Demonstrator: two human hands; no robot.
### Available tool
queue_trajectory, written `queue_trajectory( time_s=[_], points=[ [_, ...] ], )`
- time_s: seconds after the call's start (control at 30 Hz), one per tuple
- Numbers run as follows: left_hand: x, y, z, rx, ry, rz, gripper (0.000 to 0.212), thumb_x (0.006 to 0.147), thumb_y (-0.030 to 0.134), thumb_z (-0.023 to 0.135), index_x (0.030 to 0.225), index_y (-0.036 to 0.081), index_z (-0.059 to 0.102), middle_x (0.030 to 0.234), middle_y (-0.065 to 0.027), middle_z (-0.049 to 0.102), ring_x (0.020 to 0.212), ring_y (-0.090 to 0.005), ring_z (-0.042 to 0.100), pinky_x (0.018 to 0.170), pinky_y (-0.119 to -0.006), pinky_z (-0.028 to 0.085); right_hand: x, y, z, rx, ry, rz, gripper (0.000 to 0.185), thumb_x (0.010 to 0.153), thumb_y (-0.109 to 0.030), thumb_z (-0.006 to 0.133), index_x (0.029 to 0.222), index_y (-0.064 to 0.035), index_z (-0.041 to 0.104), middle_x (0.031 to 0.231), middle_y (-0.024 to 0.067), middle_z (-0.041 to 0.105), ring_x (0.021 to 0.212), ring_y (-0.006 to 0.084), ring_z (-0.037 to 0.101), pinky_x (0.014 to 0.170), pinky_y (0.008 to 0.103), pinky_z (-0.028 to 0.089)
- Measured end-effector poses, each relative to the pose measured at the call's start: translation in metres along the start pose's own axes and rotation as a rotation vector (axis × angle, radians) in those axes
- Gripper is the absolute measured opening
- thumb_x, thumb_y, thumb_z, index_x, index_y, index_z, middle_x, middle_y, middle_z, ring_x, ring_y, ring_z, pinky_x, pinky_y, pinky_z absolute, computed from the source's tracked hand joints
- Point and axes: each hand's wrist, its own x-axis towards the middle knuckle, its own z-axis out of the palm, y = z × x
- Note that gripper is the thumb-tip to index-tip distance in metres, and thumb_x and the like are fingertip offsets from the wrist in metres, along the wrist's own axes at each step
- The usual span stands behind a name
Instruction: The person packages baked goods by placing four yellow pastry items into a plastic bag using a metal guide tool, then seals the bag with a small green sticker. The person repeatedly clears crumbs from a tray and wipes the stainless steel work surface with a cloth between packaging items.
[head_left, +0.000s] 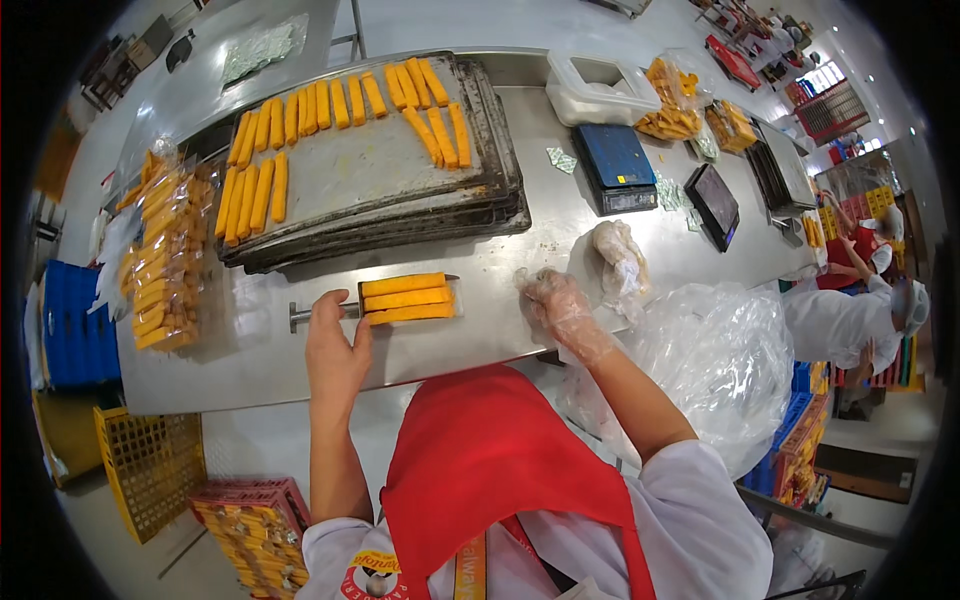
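Note:
A small metal holder (362, 300) with a T-shaped handle lies near the front of the steel table. Three yellow-orange baked sticks (409, 298) rest side by side in it, with clear film showing at its right end. My bare left hand (335, 337) grips the holder where the handle meets it, thumb against its edge. My right hand (556, 304), in a clear plastic glove, is low over the table to the right, fingers bent; whether they hold anything is unclear. Beyond, more sticks (322, 105) lie in rows on the top of stacked dark baking trays (352, 165).
Filled clear bags of sticks (165, 262) stand at the left. Toward the back right are a blue-topped scale (615, 157), a plastic tub (600, 94) and small packets (561, 160). A crumpled bag (621, 259) and large clear plastic (697, 360) lie by my right arm.

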Motion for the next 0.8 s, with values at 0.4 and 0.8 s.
queue_trajectory(
  time_s=[0.4, 0.8],
  points=[
    [-0.003, -0.023, -0.004, 0.086, 0.086, 0.004, 0.04, 0.083, 0.004, 0.068, 0.122, 0.001, 0.055, 0.118, -0.0161, 0.06, 0.099, -0.0318, 0.062, 0.087, -0.039, 0.051, 0.012, 0.004, 0.021, -0.217, -0.053, 0.011, 0.032, 0.087, -0.011, 0.057, 0.119, -0.0091, 0.062, 0.107, 0.0183, 0.058, 0.094, 0.0382, 0.062, 0.085, 0.047, 0.052],
    [0.008, -0.043, 0.0, 0.222, 0.06, -0.062, 0.042, 0.09, 0.024, 0.07, 0.123, 0.001, 0.057, 0.121, -0.02, 0.061, 0.11, -0.038, 0.06, 0.092, -0.042, 0.049, 0.158, 0.088, -0.053, -0.015, 0.207, 0.147, 0.044, 0.084, -0.003, 0.06, 0.128, -0.0034, 0.057, 0.114, 0.0249, 0.066, 0.109, 0.0417, 0.063, 0.097, 0.0483, 0.05]
  ],
)
